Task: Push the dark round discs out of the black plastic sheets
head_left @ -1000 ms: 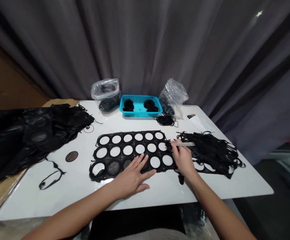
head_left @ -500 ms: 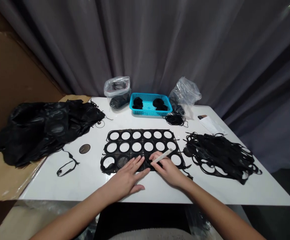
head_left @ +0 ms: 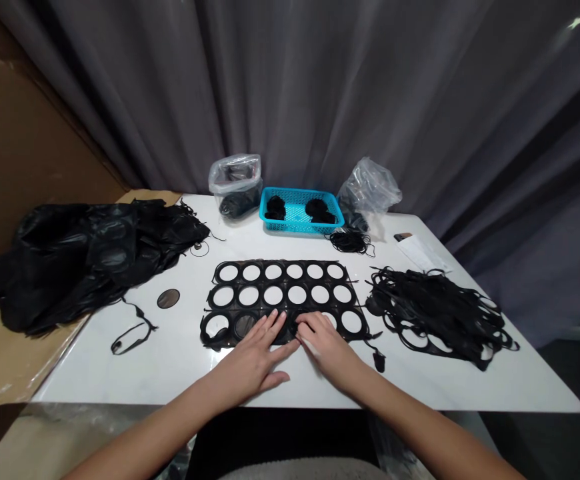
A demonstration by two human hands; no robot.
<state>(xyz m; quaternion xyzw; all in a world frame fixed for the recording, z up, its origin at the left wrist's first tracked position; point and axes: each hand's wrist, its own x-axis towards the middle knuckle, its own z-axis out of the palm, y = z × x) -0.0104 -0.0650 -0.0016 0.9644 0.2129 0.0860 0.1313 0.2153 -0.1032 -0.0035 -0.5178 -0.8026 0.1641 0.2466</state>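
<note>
1. left hand point(head_left: 256, 357) lies flat, fingers spread, on the perforated black sheet point(head_left: 286, 284).
2. right hand point(head_left: 327, 343) curls its fingers on the nearest row; i cannot tell whether they hold anything.
3. the sheet lies on the white table point(head_left: 303, 390).

The left hand point(head_left: 257, 357) and right hand point(head_left: 330, 350) are bare and slim-fingered, the nails too small to make out. The left forearm point(head_left: 170, 413) and right forearm point(head_left: 420, 417) are bare too, tapering toward narrow wrists. A pale grey garment point(head_left: 305, 470) with a ribbed, knit-like texture covers the torso, its upper border gently curved, its fastenings and full cut out of sight
</note>
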